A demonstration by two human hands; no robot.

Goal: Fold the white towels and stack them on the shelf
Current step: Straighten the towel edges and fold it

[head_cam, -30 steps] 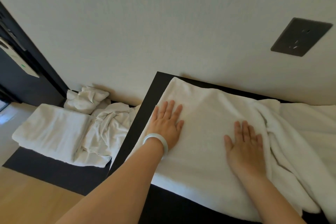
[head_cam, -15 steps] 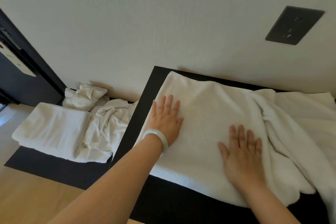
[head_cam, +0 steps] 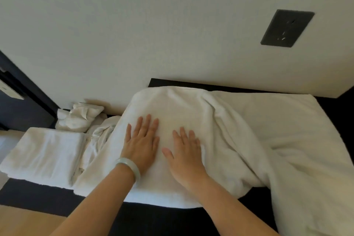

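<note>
Your left hand point(head_cam: 141, 145) and right hand point(head_cam: 185, 151) lie flat, side by side, on the white towel point(head_cam: 172, 105). Your fingers are straight, palms pressing down.

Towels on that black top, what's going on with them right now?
A person presses both hands flat on a white towel lying on the black surface. The left hand, with a pale bangle at the wrist, lies beside the right hand, fingers straight. To the left lies a folded towel, with a crumpled towel behind it by the wall. A loose towel spreads out unfolded to the right.
</note>
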